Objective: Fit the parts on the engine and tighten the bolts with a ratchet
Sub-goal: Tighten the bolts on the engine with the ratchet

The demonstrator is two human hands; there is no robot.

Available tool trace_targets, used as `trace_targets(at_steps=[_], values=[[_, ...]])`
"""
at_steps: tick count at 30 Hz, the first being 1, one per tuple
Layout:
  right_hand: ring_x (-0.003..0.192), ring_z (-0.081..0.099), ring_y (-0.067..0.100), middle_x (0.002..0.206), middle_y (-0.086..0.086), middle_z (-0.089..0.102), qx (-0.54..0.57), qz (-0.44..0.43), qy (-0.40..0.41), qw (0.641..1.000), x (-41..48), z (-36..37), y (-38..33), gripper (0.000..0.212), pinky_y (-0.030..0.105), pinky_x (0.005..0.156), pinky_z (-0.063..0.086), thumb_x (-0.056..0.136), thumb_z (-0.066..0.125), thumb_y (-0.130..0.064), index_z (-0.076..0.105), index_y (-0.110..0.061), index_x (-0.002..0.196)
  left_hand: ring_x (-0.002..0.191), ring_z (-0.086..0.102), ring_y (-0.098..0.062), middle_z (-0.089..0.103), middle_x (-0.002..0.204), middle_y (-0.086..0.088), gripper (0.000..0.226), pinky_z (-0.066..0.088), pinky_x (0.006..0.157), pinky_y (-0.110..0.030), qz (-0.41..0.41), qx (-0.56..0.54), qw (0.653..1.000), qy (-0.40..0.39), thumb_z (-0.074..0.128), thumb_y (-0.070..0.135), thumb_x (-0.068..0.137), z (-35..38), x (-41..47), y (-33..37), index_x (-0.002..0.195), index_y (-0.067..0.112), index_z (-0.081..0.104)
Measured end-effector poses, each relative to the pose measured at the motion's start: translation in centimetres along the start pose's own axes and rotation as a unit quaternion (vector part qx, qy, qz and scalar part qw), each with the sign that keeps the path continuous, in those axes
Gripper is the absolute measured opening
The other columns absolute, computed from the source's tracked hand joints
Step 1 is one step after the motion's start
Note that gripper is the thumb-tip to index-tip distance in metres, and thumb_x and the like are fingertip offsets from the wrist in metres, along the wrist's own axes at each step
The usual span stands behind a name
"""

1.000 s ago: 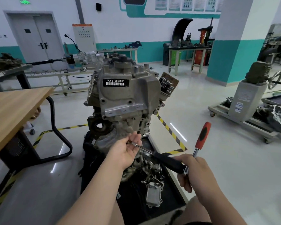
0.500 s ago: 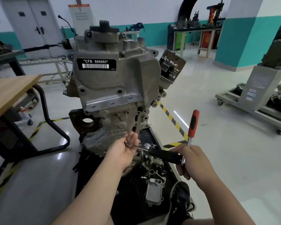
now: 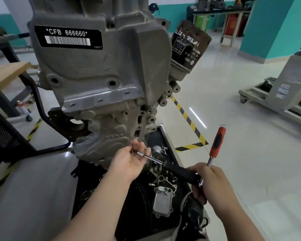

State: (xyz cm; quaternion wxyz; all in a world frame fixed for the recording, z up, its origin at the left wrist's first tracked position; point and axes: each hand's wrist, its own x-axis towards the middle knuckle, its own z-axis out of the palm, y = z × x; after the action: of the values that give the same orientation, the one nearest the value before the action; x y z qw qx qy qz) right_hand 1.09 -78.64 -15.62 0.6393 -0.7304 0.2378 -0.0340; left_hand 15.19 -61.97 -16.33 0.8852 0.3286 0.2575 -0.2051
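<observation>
A person's left hand (image 3: 129,162) pinched the driver's (image 3: 172,169) socket tip below the engine (image 3: 101,70), while the right hand (image 3: 214,181) gripped its black handle and a ratchet (image 3: 215,146).

Two bare forearms, no sleeves anywhere in view. No gloves on the left hand (image 3: 129,162) or the right hand (image 3: 214,181) — no rings, watch or wristbands visible either. Low down between the arms, a dark lace-up shoe (image 3: 195,214) with black laces — blurred, details hard to tell.
</observation>
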Motion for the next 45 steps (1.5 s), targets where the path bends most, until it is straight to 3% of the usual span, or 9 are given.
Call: trace_targets(at_steps=[6,10,15,19,31,35,41,45], values=[[0.037,0.041,0.019,0.042,0.011,0.051,-0.031,-0.011,0.025,0.999,-0.2,-0.1,1.1,0.037,0.028,0.044,0.035,0.091,0.040,-0.016,0.069,-0.014,0.068,0.040,0.060,-0.006,0.066,0.054,0.007,0.018,0.050,0.051,-0.027,-0.001,0.089,0.996,0.012,0.043,0.015,0.103,0.6,-0.3,-1.5,0.091,0.015,0.057],[0.037,0.042,0.019,0.042,0.011,0.051,-0.008,-0.019,0.037,0.999,-0.3,0.4,1.3,0.038,0.025,0.039,0.035,0.089,0.040,-0.014,0.070,-0.019,0.067,0.041,0.060,-0.006,0.065,0.055,0.005,0.024,0.052,0.048,-0.026,0.007,0.044,0.999,0.002,0.040,0.015,0.104,0.4,-0.3,-0.8,0.089,0.011,0.058],[0.038,0.044,0.019,0.042,0.012,0.050,0.015,-0.024,0.042,0.999,-0.2,1.3,1.2,0.038,0.027,0.038,0.035,0.090,0.039,-0.014,0.070,-0.017,0.068,0.046,0.063,-0.010,0.060,0.068,0.000,0.030,0.055,0.048,-0.028,0.002,-0.005,1.000,-0.010,0.036,0.017,0.105,-0.1,-0.9,0.4,0.083,0.010,0.056],[0.035,0.043,0.019,0.043,0.014,0.048,0.045,-0.017,0.041,0.998,-0.4,1.8,1.2,0.039,0.025,0.035,0.036,0.091,0.039,-0.016,0.071,-0.012,0.069,0.046,0.063,-0.013,0.053,0.067,-0.003,0.035,0.057,0.048,-0.033,0.010,-0.037,0.999,-0.020,0.031,0.013,0.105,0.0,-1.0,0.7,0.076,0.008,0.049],[0.036,0.043,0.019,0.041,0.012,0.048,0.045,-0.016,0.055,0.997,-0.6,2.5,1.5,0.045,0.024,0.034,0.033,0.093,0.035,-0.013,0.072,-0.019,0.067,0.046,0.061,-0.012,0.051,0.061,0.002,0.029,0.056,0.051,-0.031,0.022,-0.013,1.000,-0.017,0.033,0.014,0.104,-0.5,-1.1,1.2,0.083,0.012,0.052],[0.036,0.042,0.020,0.042,0.013,0.049,0.027,-0.015,0.053,0.998,-0.6,2.5,1.3,0.043,0.024,0.035,0.034,0.092,0.036,-0.014,0.071,-0.016,0.067,0.045,0.059,-0.010,0.050,0.054,0.006,0.029,0.055,0.055,-0.031,0.023,0.013,0.999,-0.018,0.033,0.013,0.103,-0.5,-1.1,1.3,0.082,0.015,0.052],[0.037,0.046,0.019,0.042,0.012,0.051,0.009,-0.014,0.068,0.998,-0.7,2.3,1.4,0.041,0.025,0.035,0.037,0.093,0.037,-0.013,0.069,-0.014,0.069,0.040,0.058,-0.010,0.054,0.045,0.003,0.029,0.055,0.045,-0.027,0.048,0.098,0.994,0.004,0.038,0.014,0.104,-0.3,-0.7,0.8,0.079,0.011,0.051],[0.040,0.050,0.016,0.044,0.004,0.054,-0.016,-0.044,0.087,0.995,-1.0,2.4,1.8,0.038,0.028,0.040,0.037,0.090,0.041,-0.014,0.069,-0.028,0.069,0.041,0.061,-0.011,0.059,0.046,0.001,0.031,0.055,0.045,-0.026,0.089,0.125,0.988,0.027,0.041,0.014,0.104,-0.3,-0.1,-0.3,0.077,0.006,0.053]])
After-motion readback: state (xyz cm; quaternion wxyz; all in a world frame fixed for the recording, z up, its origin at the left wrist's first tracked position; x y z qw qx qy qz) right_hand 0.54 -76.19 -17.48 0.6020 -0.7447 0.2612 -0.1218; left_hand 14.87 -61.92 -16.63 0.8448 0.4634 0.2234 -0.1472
